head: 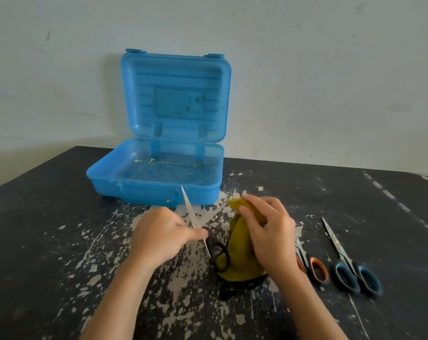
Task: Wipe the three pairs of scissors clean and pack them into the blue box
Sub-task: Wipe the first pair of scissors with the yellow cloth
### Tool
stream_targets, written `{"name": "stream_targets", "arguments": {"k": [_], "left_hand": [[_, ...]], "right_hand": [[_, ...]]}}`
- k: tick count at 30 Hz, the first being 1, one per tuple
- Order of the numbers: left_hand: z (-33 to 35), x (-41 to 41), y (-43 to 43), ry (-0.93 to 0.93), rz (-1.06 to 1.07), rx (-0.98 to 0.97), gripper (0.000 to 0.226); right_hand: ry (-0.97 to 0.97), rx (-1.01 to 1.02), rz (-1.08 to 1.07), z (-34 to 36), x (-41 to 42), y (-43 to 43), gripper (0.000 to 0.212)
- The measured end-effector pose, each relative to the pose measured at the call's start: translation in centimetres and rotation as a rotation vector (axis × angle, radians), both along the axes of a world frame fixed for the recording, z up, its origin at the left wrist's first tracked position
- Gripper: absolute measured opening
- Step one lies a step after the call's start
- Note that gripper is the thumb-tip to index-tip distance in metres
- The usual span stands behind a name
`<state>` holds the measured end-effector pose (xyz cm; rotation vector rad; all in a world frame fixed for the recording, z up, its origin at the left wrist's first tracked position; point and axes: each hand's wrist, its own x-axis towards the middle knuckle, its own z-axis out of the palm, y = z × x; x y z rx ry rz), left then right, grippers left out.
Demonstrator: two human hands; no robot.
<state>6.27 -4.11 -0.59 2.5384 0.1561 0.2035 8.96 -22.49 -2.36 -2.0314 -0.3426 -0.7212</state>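
From my remote seat I start at the left, where the blue box [154, 190] stands on the table [48, 229] with its lid propped upright. I see no scissors in its tray, only a few pale crumbs, so nothing is packed yet. Just in front of it the left hand [159, 236] is curled, thumb out, and pinches the black scissors [192, 215] near the pivot. One bare blade points up toward the box and the dark handle loops hang below the thumb. To the right, the cloth [240, 244], yellow-green, drapes down to the table and partly covers those loops. The right hand [269, 236] grips the cloth's upper end, fingers folded over it. The scissors' second blade seems to run toward that end, though blur keeps me from telling whether the cloth is on it. Further right, the orange scissors [317, 269] lie closed on the table, partly behind the right wrist. Beside them lie the blue scissors [340, 251], also closed, with pale smears on the blade. I judge the task early: the first pair is mid-wipe, two pairs wait untouched, and all three remain to be placed in the box.
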Motion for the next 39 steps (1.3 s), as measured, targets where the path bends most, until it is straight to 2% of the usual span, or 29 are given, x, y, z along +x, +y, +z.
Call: {"name": "stream_targets", "arguments": {"k": [2,4,7,13,18,20,22,24,26,28,33,35,37,39], "left_hand": [[0.1,0.0,0.3,0.009,0.012,-0.125,0.066],[0.1,-0.1,0.3,0.022,-0.011,-0.155,0.067],[0.1,-0.1,0.2,0.020,-0.055,-0.081,0.068],[0.1,-0.2,-0.2,-0.018,-0.100,-0.015,0.060],[0.3,-0.5,-0.4,0.024,-0.113,0.046,0.065],[0.4,-0.4,-0.4,0.036,-0.078,0.049,0.067],[0.5,-0.4,-0.4,0.037,-0.042,0.092,0.066],[0.8,-0.7,-0.7,0.013,-0.035,0.160,0.064],[1.0,-1.0,-1.2,-0.037,-0.039,0.233,0.062],[1.1,-1.2,-1.4,-0.081,-0.049,0.268,0.063],[0.9,-1.0,-1.2,-0.095,-0.092,0.167,0.061],[1.1,-1.0,-0.8,-0.085,-0.062,0.115,0.062],[1.2,-1.0,-0.7,-0.069,-0.037,0.143,0.064],[1.1,-1.0,-1.0,-0.071,-0.035,0.162,0.064]], "right_hand": [[0.030,-0.062,0.229,0.4,-0.8,0.8,0.028],[0.002,-0.155,0.342,0.1,-1.2,1.7,0.028],[-0.096,-0.169,0.284,-0.7,-1.0,2.2,0.024],[-0.163,-0.165,0.043,-0.9,-0.2,1.9,0.020],[0.093,-0.092,-0.084,-0.7,1.1,0.2,0.024],[0.097,-0.037,-0.142,-0.3,0.9,0.0,0.024],[-0.025,-0.026,-0.117,0.5,0.1,0.6,0.021],[-0.115,-0.129,0.032,0.6,-0.9,1.8,0.017],[-0.126,-0.280,0.116,0.1,-1.6,2.9,0.010],[-0.093,-0.329,0.055,-0.3,-1.0,3.2,0.010],[0.090,-0.303,-0.147,-0.4,1.1,0.3,0.020],[0.142,-0.186,-0.188,-0.2,0.9,-0.6,0.020],[0.056,-0.046,-0.184,0.6,0.2,-0.4,0.021],[-0.015,-0.045,-0.092,1.3,-0.6,0.7,0.025]]}}
